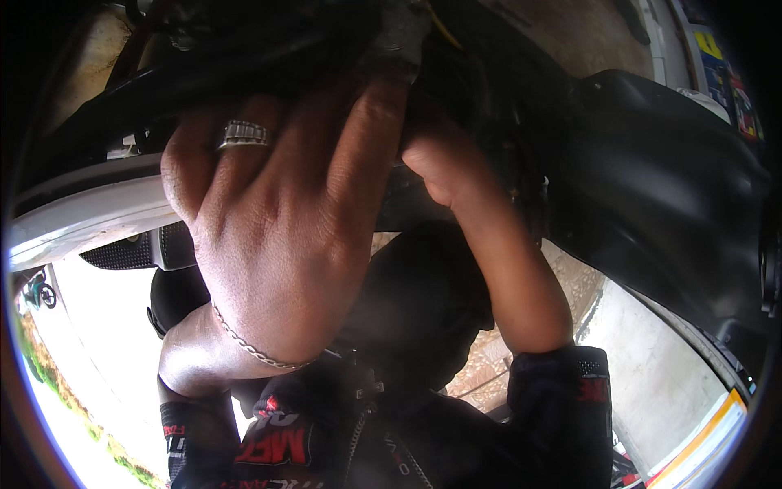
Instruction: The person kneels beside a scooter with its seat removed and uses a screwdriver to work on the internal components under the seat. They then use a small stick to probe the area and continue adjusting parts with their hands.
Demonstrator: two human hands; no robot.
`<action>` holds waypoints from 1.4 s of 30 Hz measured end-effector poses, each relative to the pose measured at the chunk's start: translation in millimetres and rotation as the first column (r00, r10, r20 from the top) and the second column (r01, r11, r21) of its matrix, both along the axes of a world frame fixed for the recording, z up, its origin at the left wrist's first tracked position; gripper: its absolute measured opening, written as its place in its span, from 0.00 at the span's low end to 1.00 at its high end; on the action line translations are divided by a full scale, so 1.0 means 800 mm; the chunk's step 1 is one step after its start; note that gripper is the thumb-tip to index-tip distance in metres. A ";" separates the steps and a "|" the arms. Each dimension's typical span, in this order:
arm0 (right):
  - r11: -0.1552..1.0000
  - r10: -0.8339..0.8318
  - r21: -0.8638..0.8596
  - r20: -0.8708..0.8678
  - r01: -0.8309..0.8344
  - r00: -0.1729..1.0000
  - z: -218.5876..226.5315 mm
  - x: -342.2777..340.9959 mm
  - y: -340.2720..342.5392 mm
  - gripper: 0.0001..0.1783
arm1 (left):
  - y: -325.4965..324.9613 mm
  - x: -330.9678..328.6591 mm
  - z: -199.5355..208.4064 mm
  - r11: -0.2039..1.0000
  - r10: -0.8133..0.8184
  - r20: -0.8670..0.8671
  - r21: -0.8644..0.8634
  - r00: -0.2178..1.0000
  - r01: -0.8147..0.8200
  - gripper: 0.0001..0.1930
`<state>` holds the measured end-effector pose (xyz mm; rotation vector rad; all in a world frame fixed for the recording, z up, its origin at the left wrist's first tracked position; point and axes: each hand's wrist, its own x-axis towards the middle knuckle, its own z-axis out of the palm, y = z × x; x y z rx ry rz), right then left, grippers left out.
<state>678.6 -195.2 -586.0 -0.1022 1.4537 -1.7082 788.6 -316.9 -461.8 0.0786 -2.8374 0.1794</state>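
Observation:
My left hand (281,220) fills the middle of the view, back toward me, with a silver ring and a thin chain bracelet. Its fingers bend up into dark machinery, and their tips are hidden. The index finger reaches a dull grey part (401,37), too dim to name. Behind it to the right, my right hand (440,163) goes in among dark parts; its fingers are out of sight. A black tube-like part (204,77) runs above the left knuckles. What both hands work on looks like a motorcycle's bodywork.
A pale curved panel (98,212) lies left of my left hand. The large black smooth panel (660,163) takes up the right side. A thin yellow cable (444,28) shows at the top. Tiled floor (481,359) appears below, with a bright outdoor area at the left.

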 end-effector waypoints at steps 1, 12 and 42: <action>0.999 0.043 0.026 0.006 -0.043 0.999 -0.002 -0.003 0.002 0.19 | 0.000 -0.001 0.000 1.000 -0.008 -0.003 0.001 1.000 0.008 0.29; 0.964 0.265 0.002 0.041 -0.266 0.963 -0.013 -0.023 -0.001 0.17 | 0.001 0.004 -0.003 1.000 -0.024 -0.026 -0.003 0.999 0.024 0.28; 0.961 0.227 -0.157 -0.026 -0.228 0.974 -0.011 -0.022 0.013 0.26 | 0.012 -0.014 -0.001 0.984 -0.033 -0.082 0.173 0.996 0.046 0.23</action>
